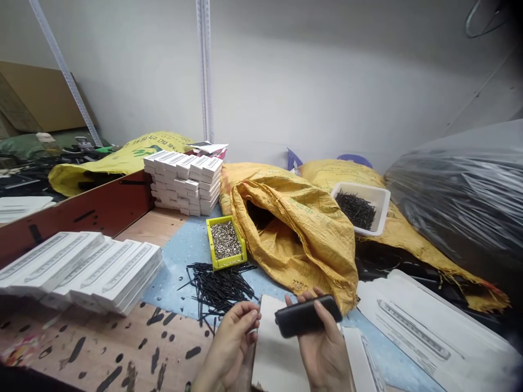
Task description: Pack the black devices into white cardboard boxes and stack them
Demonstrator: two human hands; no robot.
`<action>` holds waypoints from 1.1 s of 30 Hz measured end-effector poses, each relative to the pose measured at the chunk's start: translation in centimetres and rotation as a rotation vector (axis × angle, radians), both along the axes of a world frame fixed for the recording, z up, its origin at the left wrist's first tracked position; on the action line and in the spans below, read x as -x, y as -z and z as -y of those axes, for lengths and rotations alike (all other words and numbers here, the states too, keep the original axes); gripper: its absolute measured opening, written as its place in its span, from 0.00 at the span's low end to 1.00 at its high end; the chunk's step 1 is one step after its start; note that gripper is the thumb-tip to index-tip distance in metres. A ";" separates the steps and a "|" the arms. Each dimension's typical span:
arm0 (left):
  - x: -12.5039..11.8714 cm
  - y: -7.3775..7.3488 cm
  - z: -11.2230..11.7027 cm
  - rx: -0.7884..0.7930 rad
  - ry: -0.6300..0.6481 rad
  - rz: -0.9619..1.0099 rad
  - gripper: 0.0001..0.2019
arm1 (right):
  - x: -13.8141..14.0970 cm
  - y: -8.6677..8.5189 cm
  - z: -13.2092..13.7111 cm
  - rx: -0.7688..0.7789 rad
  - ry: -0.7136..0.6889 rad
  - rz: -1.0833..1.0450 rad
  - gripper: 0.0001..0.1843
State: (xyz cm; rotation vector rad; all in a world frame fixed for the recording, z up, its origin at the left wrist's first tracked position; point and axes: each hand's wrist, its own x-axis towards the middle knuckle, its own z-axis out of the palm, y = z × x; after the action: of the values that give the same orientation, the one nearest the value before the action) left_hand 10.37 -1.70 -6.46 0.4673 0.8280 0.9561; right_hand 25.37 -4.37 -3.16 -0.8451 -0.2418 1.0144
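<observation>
Two hands: the right hand (pixel 324 354) clamped on a black oblong case (pixel 308 316), the left hand (pixel 231 348) curled together beside it.

**Wooden worktop (pixel 102 340) spattered with black marks**
White boxes (pixel 77 267) lie stacked at its left, a taller stack (pixel 183 182) behind; a light blue sheet (pixel 180 261) carries a yellow tray of small metal parts (pixel 224 242), loose black pins (pixel 216 288) and a yellow woven sack (pixel 294 245).
</observation>
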 end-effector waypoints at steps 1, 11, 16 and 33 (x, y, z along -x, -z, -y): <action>-0.2 -0.1 0.3 0.020 -0.001 0.022 0.23 | 0.4 -0.3 -0.1 0.001 0.023 -0.052 0.13; -2.0 0.0 0.9 -0.072 -0.129 0.023 0.20 | 1.9 -0.7 -0.2 -0.111 0.050 -0.069 0.13; -2.6 0.3 1.1 -0.074 -0.149 0.021 0.21 | 2.4 -0.7 -0.3 -0.146 0.030 -0.013 0.12; 1.1 0.7 0.5 -0.380 0.094 -0.473 0.22 | -2.4 -0.2 2.8 0.079 -0.189 1.037 0.11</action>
State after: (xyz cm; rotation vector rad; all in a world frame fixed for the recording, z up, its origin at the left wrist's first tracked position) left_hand 9.30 -2.16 -7.17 1.0808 1.0393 0.9305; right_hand 27.75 -7.12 -2.96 -1.3884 -1.1809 0.6755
